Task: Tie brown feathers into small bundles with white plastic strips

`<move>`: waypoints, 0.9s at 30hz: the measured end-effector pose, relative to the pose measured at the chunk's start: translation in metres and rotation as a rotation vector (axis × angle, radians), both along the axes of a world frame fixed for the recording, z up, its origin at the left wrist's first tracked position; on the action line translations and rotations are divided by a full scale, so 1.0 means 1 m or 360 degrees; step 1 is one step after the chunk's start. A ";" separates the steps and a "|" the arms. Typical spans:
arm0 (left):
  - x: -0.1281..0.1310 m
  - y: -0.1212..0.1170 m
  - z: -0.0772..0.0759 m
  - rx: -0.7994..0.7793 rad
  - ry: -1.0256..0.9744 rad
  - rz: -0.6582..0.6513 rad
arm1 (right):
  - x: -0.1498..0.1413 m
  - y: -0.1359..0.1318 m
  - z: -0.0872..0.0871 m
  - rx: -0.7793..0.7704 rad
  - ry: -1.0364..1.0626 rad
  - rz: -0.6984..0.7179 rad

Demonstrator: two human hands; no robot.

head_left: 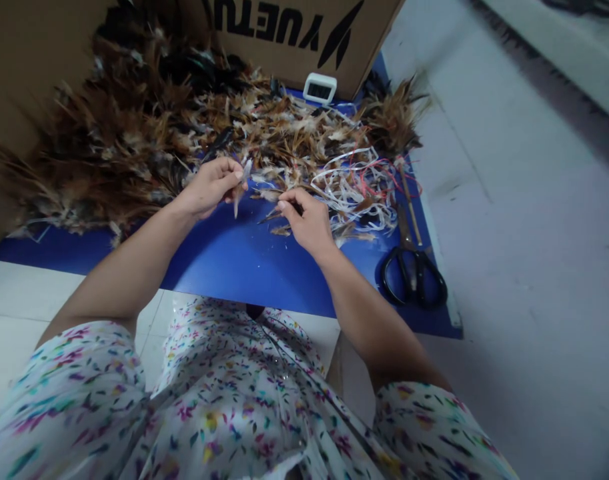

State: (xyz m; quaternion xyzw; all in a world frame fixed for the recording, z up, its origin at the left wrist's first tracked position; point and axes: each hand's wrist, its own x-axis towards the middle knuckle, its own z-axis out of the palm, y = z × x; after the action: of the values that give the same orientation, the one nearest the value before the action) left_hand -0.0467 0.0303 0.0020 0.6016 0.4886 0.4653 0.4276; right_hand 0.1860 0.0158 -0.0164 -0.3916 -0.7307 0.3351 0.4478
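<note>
My left hand (213, 187) is closed, its thumb and fingers pinching a pale feather (239, 197) that hangs downward over the blue table (264, 267). To its right, my right hand (307, 221) is also closed, with a thin dark feather (271, 217) sticking out leftward from the fingertips. A gap separates the two hands. Just beyond them spreads a heap of loose brown, white and black feathers (294, 137). A few small feathers (281, 231) lie on the blue surface beside my right hand.
Scissors with black handles (414, 277) lie at the table's right side, near a feather bundle on a stick (394, 120). White and pink strips (354, 180) are tangled beyond my right hand. At the back stand a small white digital display (319, 88) and a cardboard box (294, 40).
</note>
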 end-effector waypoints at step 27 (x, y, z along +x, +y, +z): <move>0.018 -0.011 -0.005 -0.0139 -0.0170 -0.0073 | 0.000 0.001 0.002 -0.0757 0.0610 0.0257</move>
State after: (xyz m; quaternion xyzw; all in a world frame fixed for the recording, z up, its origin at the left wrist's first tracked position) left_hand -0.0285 0.0189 -0.0032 0.5677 0.4710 0.4651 0.4894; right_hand 0.1865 0.0169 -0.0141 -0.3557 -0.5628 0.5988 0.4452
